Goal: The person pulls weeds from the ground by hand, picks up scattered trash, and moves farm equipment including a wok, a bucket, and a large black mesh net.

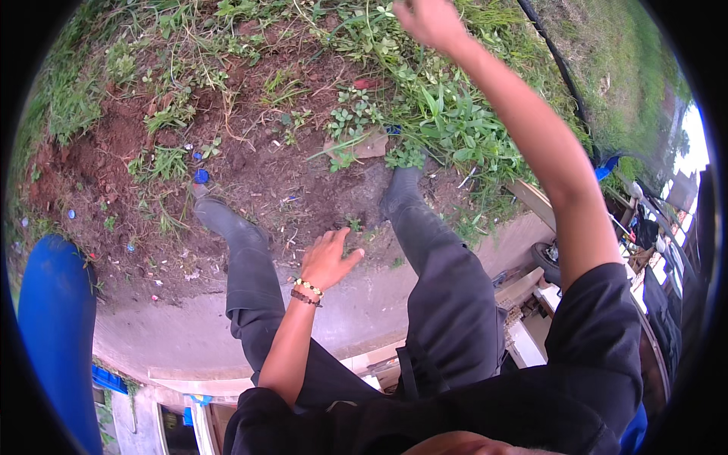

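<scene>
My left hand, with beaded bracelets at the wrist, hangs in front of my legs with thumb and fingers apart. Nothing is in it. Stretched far forward, my right hand is blurred and partly cut off by the top of the view. It is among or above green weeds, and its fingertips are too unclear to show a grip. Below it, leafy plants grow thickly. My dark rubber boots stand on bare reddish soil strewn with small litter.
A large blue rounded object rises at left. Behind my feet runs a concrete strip. Dark netting borders the grass at right. A wooden plank, a wheel and piled clutter lie right. A flat stone lies ahead.
</scene>
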A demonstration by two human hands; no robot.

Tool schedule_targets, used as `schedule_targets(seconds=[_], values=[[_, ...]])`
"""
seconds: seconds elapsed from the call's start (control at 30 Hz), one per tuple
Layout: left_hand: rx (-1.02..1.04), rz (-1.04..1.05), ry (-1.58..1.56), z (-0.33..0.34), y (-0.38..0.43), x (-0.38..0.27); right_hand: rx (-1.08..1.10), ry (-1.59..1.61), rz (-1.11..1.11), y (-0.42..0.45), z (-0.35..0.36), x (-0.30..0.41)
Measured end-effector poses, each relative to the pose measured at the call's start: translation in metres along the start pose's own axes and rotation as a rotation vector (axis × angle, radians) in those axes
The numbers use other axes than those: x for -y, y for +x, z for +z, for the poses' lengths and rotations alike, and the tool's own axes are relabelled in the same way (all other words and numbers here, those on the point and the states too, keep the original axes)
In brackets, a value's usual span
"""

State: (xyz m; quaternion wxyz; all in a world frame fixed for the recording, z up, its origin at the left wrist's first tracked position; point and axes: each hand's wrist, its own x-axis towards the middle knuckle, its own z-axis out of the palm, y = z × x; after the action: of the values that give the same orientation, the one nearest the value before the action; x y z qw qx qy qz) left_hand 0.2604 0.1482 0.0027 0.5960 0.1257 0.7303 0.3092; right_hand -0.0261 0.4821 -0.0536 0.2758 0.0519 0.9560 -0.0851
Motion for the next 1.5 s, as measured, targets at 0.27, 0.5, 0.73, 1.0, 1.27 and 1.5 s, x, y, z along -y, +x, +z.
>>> schedule_targets(seconds=[0.27,0.5,0.73,1.0,1.27,1.5], values=[[-0.052,-0.025,-0.055,-0.021,0.019,-0.013,0.251,-0.239,0.721,-0.093,0.158,-0.049],[0.066,-0.037,0.083,0.002,0.011,-0.012,0.419,-0.16,0.911,-0.063,0.208,-0.111],[-0.004,-0.041,0.025,0.0,0.001,-0.001,0.501,-0.096,0.879,-0.077,0.188,-0.119],[0.029,-0.001,-0.049,0.006,-0.001,-0.001,0.365,-0.042,0.77,-0.1,0.213,-0.125],[0.002,0.114,0.076,-0.011,-0.001,-0.011,0.345,-0.247,0.495,-0.118,0.218,-0.189],[-0.094,0.092,-0.039,-0.018,-0.027,0.041,0.167,-0.049,0.305,-0.125,0.129,-0.094]])
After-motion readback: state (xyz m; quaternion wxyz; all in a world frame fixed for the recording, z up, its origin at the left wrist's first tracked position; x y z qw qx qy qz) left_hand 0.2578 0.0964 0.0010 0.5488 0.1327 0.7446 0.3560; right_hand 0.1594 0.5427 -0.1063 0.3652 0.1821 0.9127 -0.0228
